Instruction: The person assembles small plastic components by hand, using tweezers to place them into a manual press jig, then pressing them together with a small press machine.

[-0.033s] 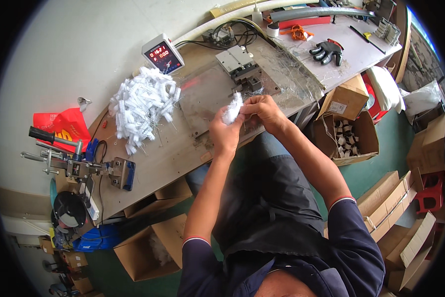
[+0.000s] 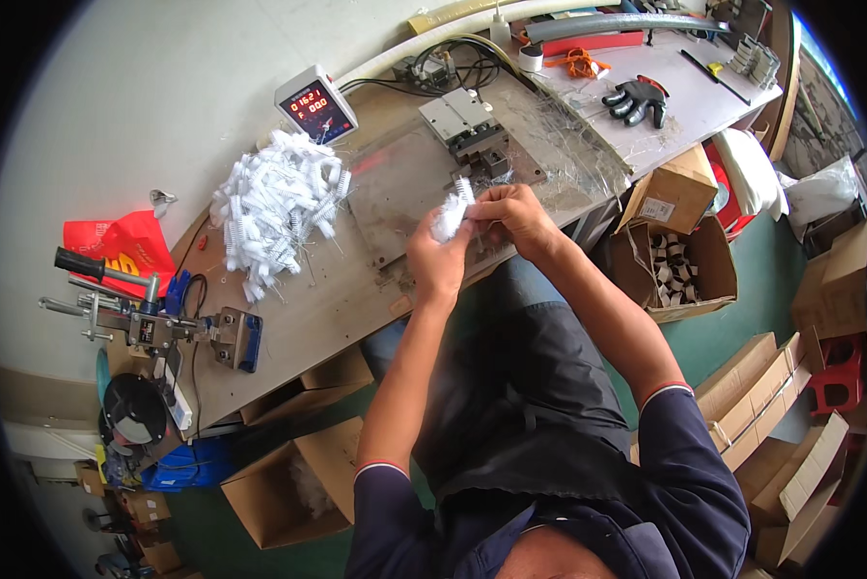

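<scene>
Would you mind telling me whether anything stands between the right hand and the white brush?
Nothing visible does: the left hand holds the white brush, and the right hand is close beside it.

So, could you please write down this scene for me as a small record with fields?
Left hand: holds a white bristle brush
Right hand: fingertips at the brush; exact grip unclear
Heap: similar white pieces on the bench, left of the hands
Fixture: grey metal block, beyond the hands
Display: white box with red digits, behind the heap
Glove: black glove, far right
</scene>
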Motion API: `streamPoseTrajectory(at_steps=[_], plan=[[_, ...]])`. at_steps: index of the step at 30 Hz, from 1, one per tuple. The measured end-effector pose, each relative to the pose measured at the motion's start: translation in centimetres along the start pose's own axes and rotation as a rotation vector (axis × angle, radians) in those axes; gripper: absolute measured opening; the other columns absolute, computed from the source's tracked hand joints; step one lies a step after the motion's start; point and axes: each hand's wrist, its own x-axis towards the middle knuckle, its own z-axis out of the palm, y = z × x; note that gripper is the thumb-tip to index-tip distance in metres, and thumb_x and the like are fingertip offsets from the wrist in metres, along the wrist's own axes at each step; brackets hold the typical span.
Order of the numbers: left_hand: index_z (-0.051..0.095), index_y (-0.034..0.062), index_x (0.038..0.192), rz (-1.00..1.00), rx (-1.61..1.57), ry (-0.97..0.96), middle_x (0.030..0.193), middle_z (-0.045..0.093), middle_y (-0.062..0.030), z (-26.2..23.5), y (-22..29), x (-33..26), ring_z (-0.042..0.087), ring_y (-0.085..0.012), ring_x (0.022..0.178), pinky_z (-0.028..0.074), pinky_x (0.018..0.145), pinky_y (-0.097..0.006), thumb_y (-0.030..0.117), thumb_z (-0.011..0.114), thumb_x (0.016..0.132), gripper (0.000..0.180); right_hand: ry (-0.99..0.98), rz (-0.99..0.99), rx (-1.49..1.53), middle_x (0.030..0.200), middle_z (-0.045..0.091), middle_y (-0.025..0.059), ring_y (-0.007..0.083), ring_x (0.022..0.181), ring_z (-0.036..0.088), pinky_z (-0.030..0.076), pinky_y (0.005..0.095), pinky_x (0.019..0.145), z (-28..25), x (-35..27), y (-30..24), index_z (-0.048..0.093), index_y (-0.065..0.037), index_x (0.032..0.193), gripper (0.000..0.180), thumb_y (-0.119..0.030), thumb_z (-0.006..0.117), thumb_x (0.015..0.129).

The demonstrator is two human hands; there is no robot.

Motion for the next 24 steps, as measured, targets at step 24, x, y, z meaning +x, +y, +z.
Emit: streamPoseTrajectory(at_steps=[24], plan=[[0.066,0.0004,0.111,0.214,0.085,0.163,0.090,0.074,-0.0077,-3.1,-2.6,9.4,0.070,-0.0181,0.086,0.053,0.083,-0.034,0.006,0.065,0.095,0.017,0.483,-0.235,-0.766,0.062,0.066,0.0165,0.0206,0.060,0.066,0.053,0.0383,0.060,-1.5,3.5,-0.3,0.071,0.004,0.074,0.019,-0.015,0.069,0.076]])
